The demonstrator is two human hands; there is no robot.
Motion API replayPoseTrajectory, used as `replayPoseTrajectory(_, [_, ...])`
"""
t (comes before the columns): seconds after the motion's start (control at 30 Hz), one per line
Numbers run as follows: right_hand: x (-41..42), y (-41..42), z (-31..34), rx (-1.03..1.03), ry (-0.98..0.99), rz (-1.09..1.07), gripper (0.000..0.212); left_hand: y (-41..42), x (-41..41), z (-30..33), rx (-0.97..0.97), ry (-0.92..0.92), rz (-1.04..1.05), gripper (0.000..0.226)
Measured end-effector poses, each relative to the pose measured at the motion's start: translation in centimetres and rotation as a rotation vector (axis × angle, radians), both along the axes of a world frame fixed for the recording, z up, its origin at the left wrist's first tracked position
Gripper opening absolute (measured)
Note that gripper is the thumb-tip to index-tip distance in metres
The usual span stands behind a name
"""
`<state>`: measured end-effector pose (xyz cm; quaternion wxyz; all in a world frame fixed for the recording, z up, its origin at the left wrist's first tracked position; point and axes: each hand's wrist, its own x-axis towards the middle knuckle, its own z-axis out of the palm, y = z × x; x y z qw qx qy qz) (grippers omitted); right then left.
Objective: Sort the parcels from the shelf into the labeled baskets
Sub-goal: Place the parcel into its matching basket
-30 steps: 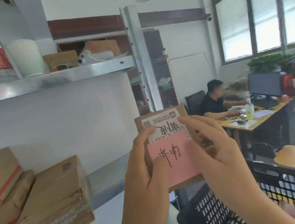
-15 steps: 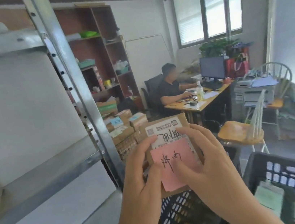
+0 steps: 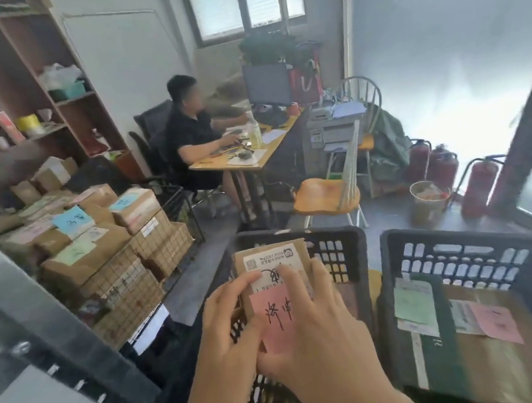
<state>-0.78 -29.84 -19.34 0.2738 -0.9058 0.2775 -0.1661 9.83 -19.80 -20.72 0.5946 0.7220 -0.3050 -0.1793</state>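
Parcel (image 3: 272, 270), brown with a pink note, sits in our two-handed grip: left hand (image 3: 224, 337) and right hand (image 3: 317, 334) curl around it, above the left black basket (image 3: 342, 242); another basket (image 3: 469, 248) stands just beside.

The view swings right and down, away from the metal shelf (image 3: 52, 320), whose stacked boxes drop out of sight. Two black baskets now fill the foreground. The parcel (image 3: 272, 268), held up at shelf height a second ago, now sits lower, over the left basket (image 3: 338, 242). The right basket (image 3: 470, 251), holding labelled parcels, comes fully into view.
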Motion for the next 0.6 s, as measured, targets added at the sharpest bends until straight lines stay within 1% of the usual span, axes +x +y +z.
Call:
replayPoseTrajectory(0.1, [3.8, 0.6, -2.3, 0.050, 0.030, -0.079, 0.086, -0.5, 3.8, -2.4, 0.040, 0.014, -0.051, 0.044])
replayPoseTrajectory(0.17, [6.1, 0.5, -4.1, 0.071, 0.033, -0.138, 0.087, -0.8, 6.2, -4.1, 0.075, 0.019, -0.077, 0.037])
replayPoseTrajectory(0.2, [7.2, 0.3, -5.1, 0.082, 0.038, -0.172, 0.088, -0.8, 7.4, -4.9, 0.101, -0.024, -0.081, 0.034])
replayPoseTrajectory(0.3, [10.5, -1.1, -8.8, 0.103, 0.064, -0.277, 0.092, -0.8, 10.9, -7.2, 0.254, -0.326, -0.019, 0.029])
replayPoseTrajectory(0.33, [11.5, -1.6, -10.1, 0.112, 0.076, -0.316, 0.093, -0.9, 12.1, -8.1, 0.305, -0.404, 0.028, 0.031])
replayPoseTrajectory(0.37, [12.5, -2.3, -11.5, 0.124, 0.093, -0.353, 0.095, -1.0, 13.3, -9.1, 0.346, -0.442, 0.079, 0.035])
replayPoseTrajectory(0.47, [15.5, -3.9, -15.3, 0.192, 0.184, -0.419, 0.100, -1.6, 16.2, -11.7, 0.448, -0.439, 0.180, 0.039])
replayPoseTrajectory(0.6, [17.9, -6.2, -19.4, 0.223, 0.320, -0.483, 0.102, -2.5, 17.5, -13.3, 0.567, -0.373, 0.147, 0.039])
